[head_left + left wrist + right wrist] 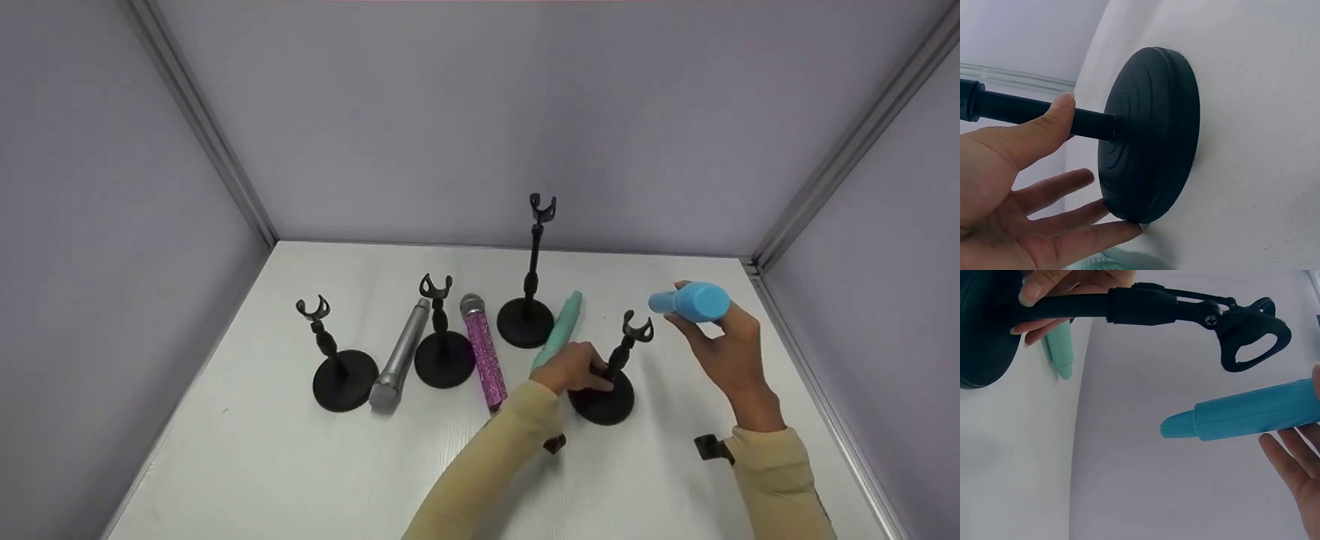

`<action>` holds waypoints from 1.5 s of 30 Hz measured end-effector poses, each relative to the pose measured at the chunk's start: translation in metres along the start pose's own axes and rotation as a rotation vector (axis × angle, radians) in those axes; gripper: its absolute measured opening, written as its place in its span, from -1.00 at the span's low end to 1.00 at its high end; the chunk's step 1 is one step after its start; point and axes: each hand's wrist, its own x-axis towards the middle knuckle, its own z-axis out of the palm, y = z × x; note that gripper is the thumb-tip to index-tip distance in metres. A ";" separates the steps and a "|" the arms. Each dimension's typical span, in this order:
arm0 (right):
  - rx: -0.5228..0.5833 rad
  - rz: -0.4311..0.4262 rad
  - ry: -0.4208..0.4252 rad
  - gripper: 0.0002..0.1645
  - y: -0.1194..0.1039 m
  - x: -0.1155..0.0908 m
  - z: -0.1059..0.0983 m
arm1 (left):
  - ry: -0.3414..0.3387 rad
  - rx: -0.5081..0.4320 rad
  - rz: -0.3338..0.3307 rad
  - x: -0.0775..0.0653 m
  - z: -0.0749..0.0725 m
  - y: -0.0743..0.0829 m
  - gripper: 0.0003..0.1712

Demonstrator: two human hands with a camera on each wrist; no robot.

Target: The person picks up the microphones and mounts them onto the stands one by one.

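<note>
My left hand [574, 367] grips the stem of a black tabletop microphone stand [606, 405], thumb and fingers around the pole. In the left wrist view the other fingers reach to the rim of its round base [1151, 135]. Raised to the right, my right hand [726, 349] holds a blue plastic microphone [694, 301] by its body. Its narrow tail points left, toward the stand's open clip [1258, 334]; in the right wrist view the two are apart. Beside my left hand, a teal microphone [561, 330] lies on the table, partly hidden by that hand.
More black stands are on the white table [285, 480]: a tall one [526, 322] at the back, one in the middle [444, 360], one at left [345, 381]. A silver microphone [401, 352] and a glittery pink microphone [485, 356] lie among them. Grey walls [450, 120] enclose the table.
</note>
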 end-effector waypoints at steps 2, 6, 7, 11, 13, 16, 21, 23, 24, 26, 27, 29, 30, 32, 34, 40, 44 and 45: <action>0.011 -0.022 -0.016 -0.30 -0.005 0.002 0.002 | -0.001 0.001 -0.003 -0.002 0.000 0.001 -0.70; 0.001 -0.058 -0.069 -0.30 -0.014 0.004 0.005 | 0.002 0.010 -0.001 -0.005 0.002 0.003 -0.69; -0.002 -0.062 -0.084 -0.30 -0.015 0.004 0.006 | 0.003 0.009 -0.003 -0.006 0.002 0.004 -0.70; -0.019 -0.067 -0.148 -0.27 -0.017 0.001 0.008 | 0.013 0.001 -0.021 -0.008 0.004 0.008 -0.70; -0.033 -0.068 -0.178 -0.23 -0.018 -0.002 0.008 | 0.011 -0.002 -0.029 -0.008 0.006 0.010 -0.71; -0.065 -0.062 -0.213 -0.16 -0.018 -0.007 0.007 | 0.001 0.005 -0.037 -0.008 0.009 0.014 -0.72; -0.131 -0.046 -0.250 -0.09 -0.019 -0.011 0.008 | 0.007 0.024 -0.042 -0.007 0.012 0.014 -0.70; -0.139 -0.045 -0.261 -0.12 -0.019 -0.010 0.011 | 0.012 0.021 -0.042 -0.008 0.012 0.012 -0.68; -0.141 -0.045 -0.266 -0.12 -0.020 -0.010 0.013 | 0.014 0.017 -0.042 -0.008 0.011 0.012 -0.67; -0.144 -0.048 -0.274 -0.09 -0.020 -0.009 0.017 | 0.018 0.015 -0.039 -0.009 0.010 0.009 -0.62; -0.147 -0.045 -0.282 -0.09 -0.020 -0.009 0.018 | 0.017 0.015 -0.037 -0.010 0.010 0.008 -0.60; -0.155 -0.037 -0.301 -0.04 -0.021 -0.009 0.020 | 0.020 0.013 -0.029 -0.012 0.010 0.006 -0.58; -0.156 -0.037 -0.306 -0.04 -0.021 -0.010 0.022 | 0.022 0.009 -0.023 -0.013 0.010 0.005 -0.58; -0.159 -0.045 -0.320 -0.06 -0.019 -0.010 0.024 | 0.028 0.005 -0.019 -0.015 0.009 0.003 -0.58; -0.157 -0.057 -0.334 -0.04 -0.017 -0.009 0.028 | 0.036 -0.007 -0.022 -0.016 0.007 0.000 -0.59; -0.175 -0.077 -0.346 0.04 -0.015 -0.010 0.033 | 0.032 -0.023 -0.033 -0.020 0.007 -0.005 -0.59; -0.180 -0.083 -0.337 0.04 -0.015 -0.012 0.034 | 0.032 -0.026 -0.027 -0.021 0.009 -0.007 -0.60; -0.181 -0.087 -0.335 0.03 -0.015 -0.012 0.034 | 0.032 -0.028 -0.025 -0.021 0.009 -0.007 -0.61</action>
